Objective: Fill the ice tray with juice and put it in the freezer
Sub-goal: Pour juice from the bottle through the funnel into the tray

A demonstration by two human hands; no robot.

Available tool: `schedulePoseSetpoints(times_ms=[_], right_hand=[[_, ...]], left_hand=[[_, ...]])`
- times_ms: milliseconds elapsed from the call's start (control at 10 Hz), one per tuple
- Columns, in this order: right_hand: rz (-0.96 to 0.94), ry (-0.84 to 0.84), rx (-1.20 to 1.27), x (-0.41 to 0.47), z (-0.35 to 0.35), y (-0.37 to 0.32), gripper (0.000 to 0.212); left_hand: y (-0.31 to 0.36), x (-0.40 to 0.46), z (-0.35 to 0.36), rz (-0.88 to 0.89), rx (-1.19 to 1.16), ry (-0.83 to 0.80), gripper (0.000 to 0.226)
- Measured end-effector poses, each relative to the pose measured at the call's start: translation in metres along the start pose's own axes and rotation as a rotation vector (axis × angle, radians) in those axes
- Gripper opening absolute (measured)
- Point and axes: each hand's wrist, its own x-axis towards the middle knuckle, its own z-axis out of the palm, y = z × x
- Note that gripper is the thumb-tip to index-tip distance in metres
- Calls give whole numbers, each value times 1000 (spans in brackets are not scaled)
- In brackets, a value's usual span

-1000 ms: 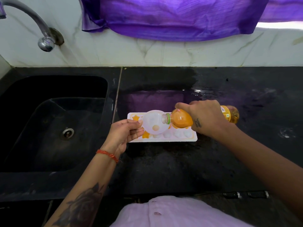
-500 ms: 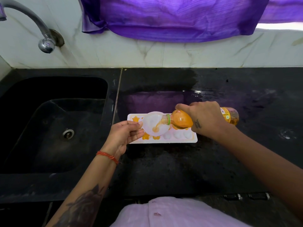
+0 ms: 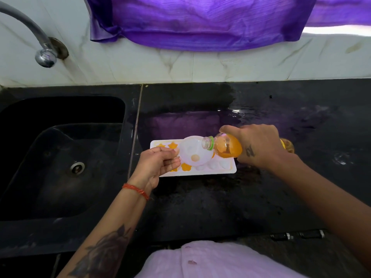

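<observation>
A white ice tray (image 3: 212, 171) lies on the black counter, with orange juice in several star-shaped cells at its left and pale empty cells at its right. My left hand (image 3: 158, 164) holds a translucent white funnel (image 3: 190, 152) over the tray's middle by its rim. My right hand (image 3: 259, 146) grips an uncapped juice bottle (image 3: 226, 147) that lies nearly level, its open mouth at the funnel's right edge. No juice runs from the mouth. The bottle's far end shows behind my right hand.
A black sink (image 3: 60, 157) with a drain is set into the counter to the left, with a metal tap (image 3: 43, 55) above it. Purple cloth (image 3: 200, 21) hangs over the marble wall. A wet patch lies on the counter (image 3: 200, 207) behind the tray.
Half a second ago juice streamed from the bottle into the funnel; now the bottle is tipped back up a little and the stream has stopped. More left cells hold juice than a second ago.
</observation>
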Motion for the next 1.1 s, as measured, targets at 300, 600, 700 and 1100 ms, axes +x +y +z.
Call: schedulePoseSetpoints(times_ms=[300, 600, 700, 1100], right_hand=[[-15, -25, -16, -10, 3, 7, 56], [-6, -51, -74, -14, -1, 7, 57], [-3, -54, -70, -13, -2, 8, 57], [18, -14, 0, -13, 4, 9, 50]], left_hand=[[-6, 5, 11, -14, 47, -21, 8], [-8, 6, 16, -21, 71, -32, 10], [-8, 6, 15, -21, 75, -31, 10], [-6, 6, 14, -11, 61, -18, 10]])
